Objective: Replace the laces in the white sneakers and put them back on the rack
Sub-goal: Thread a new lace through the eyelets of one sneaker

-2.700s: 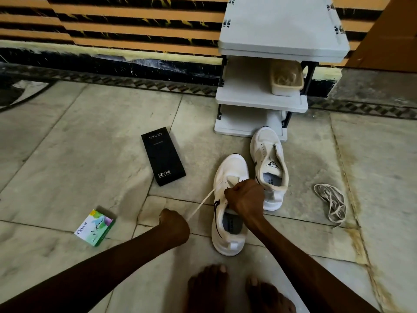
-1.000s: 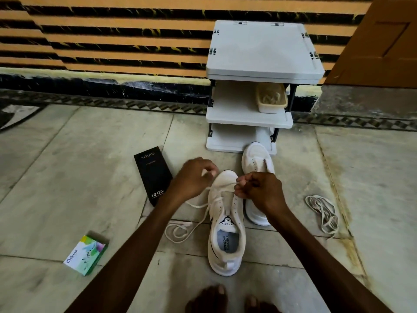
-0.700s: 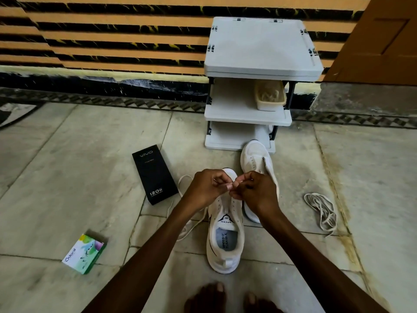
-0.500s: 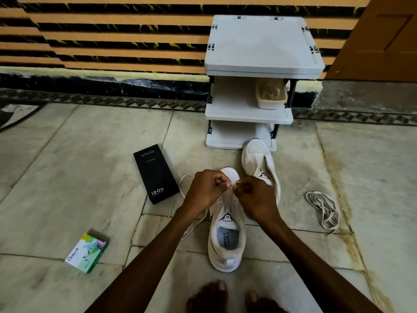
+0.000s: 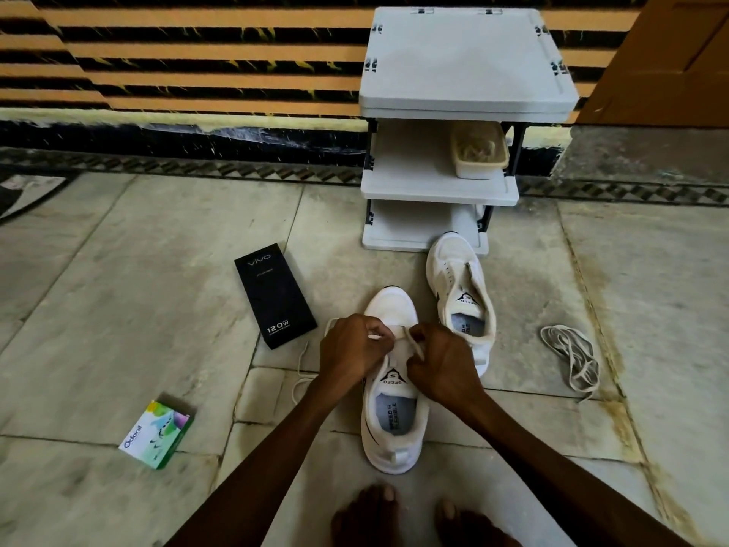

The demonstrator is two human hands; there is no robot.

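Note:
Two white sneakers stand on the stone floor before a grey three-shelf rack (image 5: 440,191). The near sneaker (image 5: 392,424) points away from me, its tongue showing. My left hand (image 5: 353,351) and my right hand (image 5: 442,367) meet over its front eyelets, each pinching a part of the white lace (image 5: 414,343). The lace's slack trails off to the left on the floor behind my left wrist. The second sneaker (image 5: 461,294) lies unlaced to the right, its toe touching the rack's base.
A loose lace bundle (image 5: 572,357) lies on the floor at right. A black phone box (image 5: 274,296) sits left of the shoes, a small green-white carton (image 5: 157,434) further left. A beige tub (image 5: 479,152) rests on the rack's middle shelf. My bare toes (image 5: 414,519) show below.
My left hand came in from pulling the lace out to the left and joined my right hand over the sneaker's front eyelets. The sneaker's tongue has been laid back so it shows.

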